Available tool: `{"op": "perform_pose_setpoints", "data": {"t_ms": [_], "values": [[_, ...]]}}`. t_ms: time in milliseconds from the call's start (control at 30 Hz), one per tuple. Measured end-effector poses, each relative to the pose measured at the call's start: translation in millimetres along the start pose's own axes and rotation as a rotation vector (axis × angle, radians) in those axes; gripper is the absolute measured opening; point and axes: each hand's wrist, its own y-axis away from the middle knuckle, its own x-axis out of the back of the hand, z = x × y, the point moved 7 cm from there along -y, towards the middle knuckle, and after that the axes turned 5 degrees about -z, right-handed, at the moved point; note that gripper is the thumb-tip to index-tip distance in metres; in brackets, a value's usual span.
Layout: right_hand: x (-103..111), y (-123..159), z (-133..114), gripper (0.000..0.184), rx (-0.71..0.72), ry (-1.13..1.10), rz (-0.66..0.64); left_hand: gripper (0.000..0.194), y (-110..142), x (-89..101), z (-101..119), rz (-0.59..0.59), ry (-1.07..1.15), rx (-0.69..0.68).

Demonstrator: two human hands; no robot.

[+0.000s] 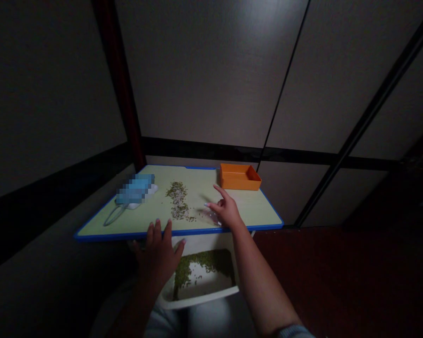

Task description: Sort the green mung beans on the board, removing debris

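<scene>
My left hand (158, 256) is open, its fingers spread and their tips at the table's blue front edge. It partly covers the left side of a pale bin (218, 295), which holds small green grains (207, 259). Over the right part of the table my right hand (227, 209) has its thumb and forefinger apart; its other fingers are mostly hidden. A small clear piece (213, 217), perhaps plastic, shows just under this hand; whether they touch, I cannot tell. Left of it, a patch of mixed green and whitish grains (178, 201) lies spread on the tabletop.
The pale yellow table (151, 223) has a blue rim. An orange box (238, 182) stands at its back right. On the left lies a blurred-out blue item (136, 188) with a looped strap or handle (115, 214). Dark panels (204, 84) rise behind the table.
</scene>
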Motion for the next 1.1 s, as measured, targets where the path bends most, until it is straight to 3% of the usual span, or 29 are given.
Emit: {"op": "perform_pose_setpoints", "data": {"t_ms": [167,500,833,1100], "values": [[-7,0,-10,0.028,0.02,0.314,-0.069,0.061,0,1.5,1,-0.007,-0.003,0.004],[3,1,0,0.04,-0.2,0.61,-0.041,0.062,-1,0.3,1,-0.004,0.006,0.005],[-14,3,-20,0.033,-0.06,0.698,-0.157,0.062,1,3.7,2,-0.031,0.004,0.011],[1,2,-2,0.031,-0.166,0.631,-0.153,0.061,0,1.2,1,-0.014,0.005,0.007]]}}
